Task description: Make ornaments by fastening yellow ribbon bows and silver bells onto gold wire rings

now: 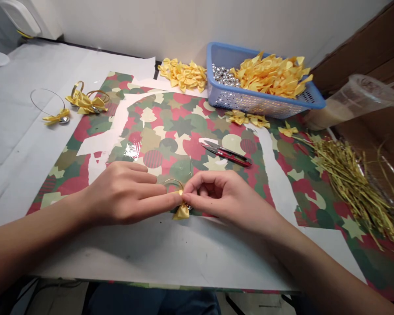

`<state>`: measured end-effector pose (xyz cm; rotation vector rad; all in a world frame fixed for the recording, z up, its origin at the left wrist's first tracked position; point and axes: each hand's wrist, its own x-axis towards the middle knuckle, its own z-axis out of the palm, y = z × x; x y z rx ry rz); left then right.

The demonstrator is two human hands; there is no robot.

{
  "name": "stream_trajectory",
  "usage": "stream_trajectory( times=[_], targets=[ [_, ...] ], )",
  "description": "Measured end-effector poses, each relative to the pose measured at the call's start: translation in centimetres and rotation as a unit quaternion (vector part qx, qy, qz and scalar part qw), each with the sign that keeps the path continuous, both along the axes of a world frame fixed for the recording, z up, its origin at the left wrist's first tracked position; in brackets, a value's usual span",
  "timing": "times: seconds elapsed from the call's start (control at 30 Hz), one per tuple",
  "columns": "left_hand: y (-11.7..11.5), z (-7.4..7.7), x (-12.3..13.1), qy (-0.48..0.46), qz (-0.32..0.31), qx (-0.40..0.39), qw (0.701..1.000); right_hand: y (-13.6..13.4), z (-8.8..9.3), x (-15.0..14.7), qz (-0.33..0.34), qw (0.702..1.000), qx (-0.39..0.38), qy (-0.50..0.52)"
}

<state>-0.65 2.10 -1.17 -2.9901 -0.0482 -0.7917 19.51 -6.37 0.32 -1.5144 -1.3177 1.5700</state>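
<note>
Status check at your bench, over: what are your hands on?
Left hand and right hand pinching yellow ribbon bow on gold wire loop. Red-handled thread snips beyond, not touching.

Left hand (pixel 121 194), right hand (pixel 228 197): 2 total, 1 each side. 1 wire ring with bow (pixel 179 205) between them. 1 blue basket (pixel 216 87). 1 pair red snips (pixel 226 154). 1 plastic cup (pixel 354 103). 1 heap gold tinsel (pixel 351 188). Ring ornaments (pixel 85 101) off left: 3ish, tangled, hard to tell. Yellow bows (pixel 184 74), silver beads (pixel 223 75): way too many to count.
</note>
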Motion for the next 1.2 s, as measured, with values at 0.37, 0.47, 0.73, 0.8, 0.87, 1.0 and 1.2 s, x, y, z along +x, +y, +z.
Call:
stream_trajectory(
  times=[0.37, 0.47, 0.73, 0.8, 0.87, 1.0, 1.2],
  targets=[
    [0.1, -0.2, -0.2, -0.005, 0.003, -0.014, 1.0, 0.1, 0.5, 0.2, 0.007, 0.998, -0.051, 0.034],
    [0.1, 0.0, 0.0, -0.011, -0.018, -0.003, 1.0, 0.0, 0.4, 0.3, 0.008, 0.998, -0.054, 0.035],
    [0.1, -0.1, -0.2, 0.002, -0.014, -0.029, 0.999, 0.1, 0.4, 0.4, 0.007, 0.997, -0.06, 0.042],
    [0.2, -0.1, -0.2, -0.012, -0.023, -0.031, 0.999, 0.1, 0.4, 0.4, 0.006, 0.997, -0.06, 0.045],
    [0.3, -0.1, -0.2, -0.028, -0.037, -0.034, 0.998, 0.1, 0.4, 0.5, 0.005, 0.997, -0.061, 0.046],
    [0.3, 0.3, 0.0, -0.027, -0.047, -0.031, 0.998, 0.1, 0.4, 0.5, 0.001, 0.997, -0.069, 0.045],
    [0.1, 1.2, 0.8, -0.032, -0.024, -0.03, 0.999, 0.1, 0.5, 0.5, 0.01, 0.997, -0.063, 0.044]
  ],
)
